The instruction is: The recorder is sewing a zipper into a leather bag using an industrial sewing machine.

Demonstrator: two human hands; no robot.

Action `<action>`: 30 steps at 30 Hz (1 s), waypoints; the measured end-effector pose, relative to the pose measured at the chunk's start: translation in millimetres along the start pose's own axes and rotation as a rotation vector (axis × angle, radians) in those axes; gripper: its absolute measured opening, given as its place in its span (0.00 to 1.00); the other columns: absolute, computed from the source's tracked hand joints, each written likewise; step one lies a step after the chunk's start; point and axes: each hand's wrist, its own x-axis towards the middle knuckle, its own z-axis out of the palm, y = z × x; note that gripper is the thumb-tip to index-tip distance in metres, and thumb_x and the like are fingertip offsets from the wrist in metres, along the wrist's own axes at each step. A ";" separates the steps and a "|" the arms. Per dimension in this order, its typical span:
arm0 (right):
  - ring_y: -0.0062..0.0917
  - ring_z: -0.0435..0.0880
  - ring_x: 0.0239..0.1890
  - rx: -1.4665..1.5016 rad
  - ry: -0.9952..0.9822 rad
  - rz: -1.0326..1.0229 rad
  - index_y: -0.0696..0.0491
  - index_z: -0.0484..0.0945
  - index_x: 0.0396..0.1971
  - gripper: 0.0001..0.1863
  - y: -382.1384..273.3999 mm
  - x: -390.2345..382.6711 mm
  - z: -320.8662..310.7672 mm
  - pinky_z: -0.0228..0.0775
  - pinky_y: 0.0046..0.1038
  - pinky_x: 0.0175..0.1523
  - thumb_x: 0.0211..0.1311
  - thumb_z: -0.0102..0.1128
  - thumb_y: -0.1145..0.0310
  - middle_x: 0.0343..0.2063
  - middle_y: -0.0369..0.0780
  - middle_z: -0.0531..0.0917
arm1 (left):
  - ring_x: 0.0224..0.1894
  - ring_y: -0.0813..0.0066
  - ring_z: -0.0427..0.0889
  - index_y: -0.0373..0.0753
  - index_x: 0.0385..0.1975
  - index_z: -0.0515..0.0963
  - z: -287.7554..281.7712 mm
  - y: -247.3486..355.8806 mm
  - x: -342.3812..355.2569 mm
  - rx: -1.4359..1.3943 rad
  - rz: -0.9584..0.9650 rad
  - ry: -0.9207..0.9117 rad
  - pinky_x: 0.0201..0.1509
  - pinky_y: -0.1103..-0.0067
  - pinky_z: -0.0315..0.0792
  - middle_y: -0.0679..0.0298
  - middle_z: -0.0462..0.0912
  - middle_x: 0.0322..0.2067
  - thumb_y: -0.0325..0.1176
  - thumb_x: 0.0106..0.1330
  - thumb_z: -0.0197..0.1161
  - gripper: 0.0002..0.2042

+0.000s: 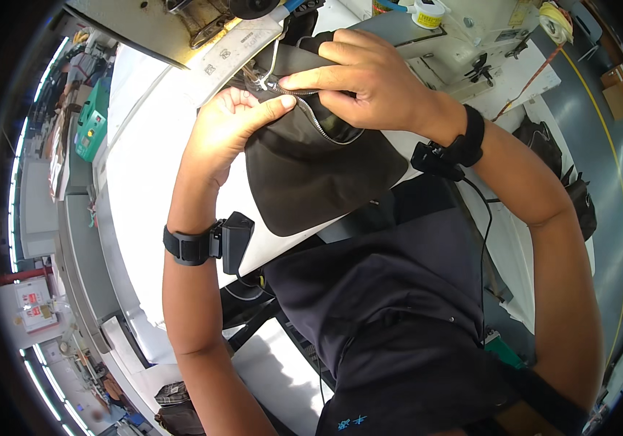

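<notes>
A dark brown bag (318, 178), leather-like and still soft in shape, lies partly over the white table edge beneath the sewing machine (235, 47). Along its upper part runs an open metal-toothed zipper (316, 123) that curves round a gap. My left hand (228, 127) pinches the bag's edge beside the zipper end, thumb on top. With the index finger stretched toward the presser foot (259, 80), my right hand (377, 83) grips the zipper's other side; some of its fingertips are hidden behind fabric. Both hands are close to the needle area, which is partly covered.
The white tabletop (137, 145) spreads to the left, with a green case (92, 120) beyond it. A small white tub (427, 13) stands at the back right. Dark bags (540, 145) lie on the right. Cables hang from both wrist straps.
</notes>
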 end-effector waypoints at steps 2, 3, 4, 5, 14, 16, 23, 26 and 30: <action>0.30 0.74 0.32 -0.009 -0.019 0.002 0.37 0.90 0.44 0.20 0.0 0.0 -3.5 0.70 0.34 0.39 0.50 0.66 0.71 0.24 0.32 0.71 | 0.24 0.89 0.67 0.43 0.25 0.74 0.4 -2.5 3.0 0.018 -0.003 0.002 0.28 0.89 0.59 0.77 0.73 0.22 0.46 0.52 0.86 0.23; 0.31 0.74 0.33 -0.015 -0.039 0.006 0.37 0.90 0.45 0.20 -0.4 -0.4 -5.5 0.70 0.34 0.39 0.50 0.66 0.71 0.24 0.33 0.71 | 0.24 0.89 0.67 0.43 0.24 0.74 0.5 -3.3 3.6 0.036 -0.008 0.004 0.28 0.88 0.59 0.77 0.72 0.22 0.46 0.52 0.86 0.23; 0.31 0.74 0.33 -0.016 -0.044 0.001 0.37 0.90 0.45 0.20 -1.9 -0.9 -7.3 0.70 0.34 0.39 0.50 0.66 0.71 0.24 0.33 0.71 | 0.24 0.89 0.67 0.43 0.24 0.74 -0.2 -2.9 3.4 0.030 -0.007 0.007 0.28 0.88 0.59 0.77 0.72 0.22 0.46 0.52 0.86 0.23; 0.31 0.76 0.35 -0.004 -0.030 0.017 0.40 0.89 0.45 0.20 -5.6 -1.7 -9.1 0.71 0.35 0.40 0.50 0.66 0.72 0.27 0.34 0.74 | 0.24 0.90 0.66 0.43 0.24 0.74 -1.3 -1.8 1.2 0.082 -0.001 0.022 0.28 0.88 0.59 0.77 0.72 0.21 0.46 0.53 0.86 0.23; 0.37 0.85 0.38 0.283 0.068 0.525 0.57 0.85 0.43 0.12 -82.3 -33.4 -10.5 0.75 0.35 0.43 0.67 0.67 0.64 0.35 0.43 0.85 | 0.28 0.92 0.68 0.41 0.33 0.77 -0.5 -5.9 -18.7 0.066 0.109 -0.002 0.32 0.89 0.61 0.78 0.74 0.26 0.41 0.67 0.75 0.14; 0.31 0.84 0.32 0.480 0.102 0.705 0.60 0.84 0.39 0.16 -79.9 -24.4 7.2 0.75 0.33 0.39 0.69 0.66 0.60 0.29 0.42 0.83 | 0.32 0.92 0.70 0.42 0.38 0.78 -2.1 -7.2 -22.7 0.018 0.122 -0.039 0.36 0.89 0.63 0.78 0.77 0.30 0.39 0.73 0.69 0.09; 0.10 0.64 0.24 0.817 0.060 0.832 0.61 0.78 0.27 0.16 -70.1 -8.7 33.7 0.60 0.21 0.30 0.74 0.59 0.66 0.19 0.26 0.70 | 0.41 0.85 0.83 0.38 0.44 0.84 -31.5 -7.6 -3.1 -0.322 -0.086 -0.179 0.48 0.86 0.74 0.71 0.87 0.40 0.34 0.73 0.67 0.08; 0.09 0.72 0.23 1.243 0.130 1.091 0.56 0.84 0.29 0.14 -80.6 -3.4 38.9 0.62 0.18 0.28 0.73 0.61 0.64 0.20 0.28 0.76 | 0.43 0.86 0.83 0.38 0.43 0.83 -40.2 4.0 1.6 -0.209 -0.108 -0.230 0.48 0.85 0.75 0.72 0.86 0.40 0.34 0.72 0.69 0.08; 0.11 0.76 0.24 1.439 0.205 1.158 0.55 0.86 0.32 0.13 -79.7 -14.2 58.1 0.65 0.17 0.28 0.72 0.61 0.62 0.22 0.30 0.80 | 0.47 0.61 0.85 0.32 0.47 0.83 -16.4 30.1 -42.3 0.901 0.447 0.215 0.55 0.73 0.75 0.56 0.88 0.43 0.34 0.68 0.70 0.13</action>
